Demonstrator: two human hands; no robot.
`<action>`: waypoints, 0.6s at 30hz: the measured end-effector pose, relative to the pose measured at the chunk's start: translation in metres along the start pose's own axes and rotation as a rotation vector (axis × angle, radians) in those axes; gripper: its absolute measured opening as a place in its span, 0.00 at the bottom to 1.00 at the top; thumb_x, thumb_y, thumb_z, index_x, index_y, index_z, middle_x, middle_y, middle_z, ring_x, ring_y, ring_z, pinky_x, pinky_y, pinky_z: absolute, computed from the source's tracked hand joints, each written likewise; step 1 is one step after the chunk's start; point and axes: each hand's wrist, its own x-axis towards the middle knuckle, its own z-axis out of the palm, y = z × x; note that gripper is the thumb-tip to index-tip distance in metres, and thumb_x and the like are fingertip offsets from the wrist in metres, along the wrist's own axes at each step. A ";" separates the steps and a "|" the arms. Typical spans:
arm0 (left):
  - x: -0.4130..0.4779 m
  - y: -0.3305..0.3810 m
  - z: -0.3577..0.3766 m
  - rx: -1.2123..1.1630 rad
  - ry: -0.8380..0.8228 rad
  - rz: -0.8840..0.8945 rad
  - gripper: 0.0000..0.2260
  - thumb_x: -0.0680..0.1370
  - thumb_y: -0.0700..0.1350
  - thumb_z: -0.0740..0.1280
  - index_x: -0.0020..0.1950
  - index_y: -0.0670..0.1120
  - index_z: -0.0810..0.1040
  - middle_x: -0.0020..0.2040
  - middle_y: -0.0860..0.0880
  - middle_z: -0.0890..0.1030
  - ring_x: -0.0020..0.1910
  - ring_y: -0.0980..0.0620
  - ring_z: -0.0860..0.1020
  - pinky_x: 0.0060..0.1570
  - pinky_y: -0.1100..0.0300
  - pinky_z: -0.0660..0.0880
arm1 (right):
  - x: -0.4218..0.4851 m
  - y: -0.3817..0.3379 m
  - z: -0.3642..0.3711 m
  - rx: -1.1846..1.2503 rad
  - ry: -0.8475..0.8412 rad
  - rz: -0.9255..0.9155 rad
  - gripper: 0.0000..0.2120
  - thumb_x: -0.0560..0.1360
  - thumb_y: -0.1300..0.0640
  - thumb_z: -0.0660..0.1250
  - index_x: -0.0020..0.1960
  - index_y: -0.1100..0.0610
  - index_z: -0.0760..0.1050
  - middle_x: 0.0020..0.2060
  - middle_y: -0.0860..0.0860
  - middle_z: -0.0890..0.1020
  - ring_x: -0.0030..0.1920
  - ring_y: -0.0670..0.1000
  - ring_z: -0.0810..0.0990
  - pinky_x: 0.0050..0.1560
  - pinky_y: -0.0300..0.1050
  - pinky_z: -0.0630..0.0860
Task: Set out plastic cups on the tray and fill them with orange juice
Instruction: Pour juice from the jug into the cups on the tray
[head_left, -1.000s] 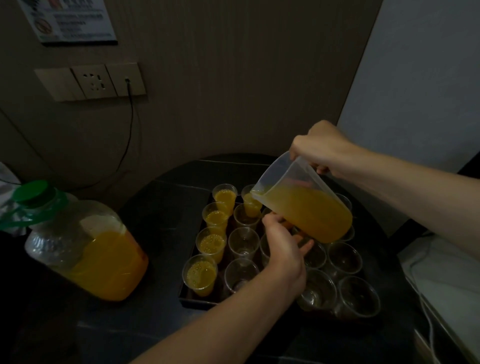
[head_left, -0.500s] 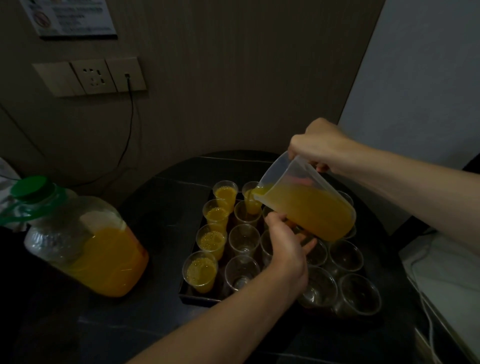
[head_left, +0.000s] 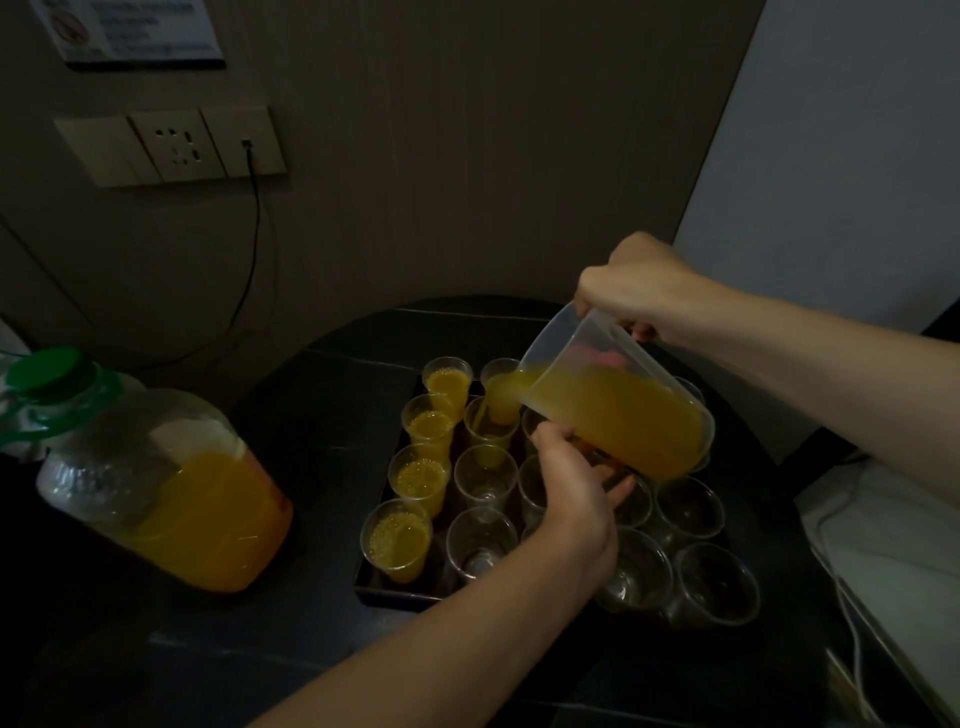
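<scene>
My right hand (head_left: 636, 291) grips the handle of a clear plastic jug (head_left: 618, 410) of orange juice, tilted to the left. Juice streams from its spout into a cup (head_left: 488, 421) in the second column of the black tray (head_left: 387, 590). My left hand (head_left: 571, 499) presses its fingers up against the jug's underside. The left column holds several full cups (head_left: 400, 538). Another full cup (head_left: 501, 384) stands at the back. Empty clear cups (head_left: 483, 540) fill the rest of the tray; some are hidden under the jug and my left hand.
A large clear juice bottle (head_left: 171, 488) with a green cap stands left of the tray on the dark round table (head_left: 311, 395). A wall socket (head_left: 171, 145) with a black cable is behind. White cloth and a cord (head_left: 852, 571) lie at the right.
The jug has tipped further and shifted toward me; its juice now pours into the second cup of the second column instead of the rear cup. My left hand stays under the jug.
</scene>
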 end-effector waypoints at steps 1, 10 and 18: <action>0.000 0.000 0.000 0.000 -0.001 0.002 0.13 0.84 0.54 0.53 0.65 0.55 0.70 0.63 0.47 0.76 0.63 0.42 0.77 0.63 0.44 0.75 | 0.000 0.000 0.000 -0.001 0.004 0.001 0.05 0.73 0.57 0.70 0.45 0.59 0.76 0.37 0.55 0.78 0.36 0.53 0.77 0.33 0.45 0.71; 0.002 -0.002 0.004 -0.008 0.003 0.004 0.11 0.85 0.54 0.52 0.63 0.55 0.69 0.62 0.46 0.75 0.63 0.40 0.76 0.66 0.40 0.74 | 0.000 0.001 -0.005 -0.020 0.025 0.006 0.06 0.74 0.57 0.70 0.44 0.59 0.76 0.36 0.54 0.77 0.35 0.52 0.77 0.32 0.44 0.71; 0.003 -0.003 0.004 0.004 0.004 0.014 0.12 0.85 0.54 0.53 0.64 0.54 0.70 0.61 0.46 0.76 0.62 0.40 0.77 0.65 0.41 0.74 | -0.001 0.002 -0.004 -0.026 0.036 0.001 0.06 0.74 0.56 0.70 0.44 0.58 0.76 0.38 0.55 0.78 0.37 0.53 0.79 0.36 0.45 0.74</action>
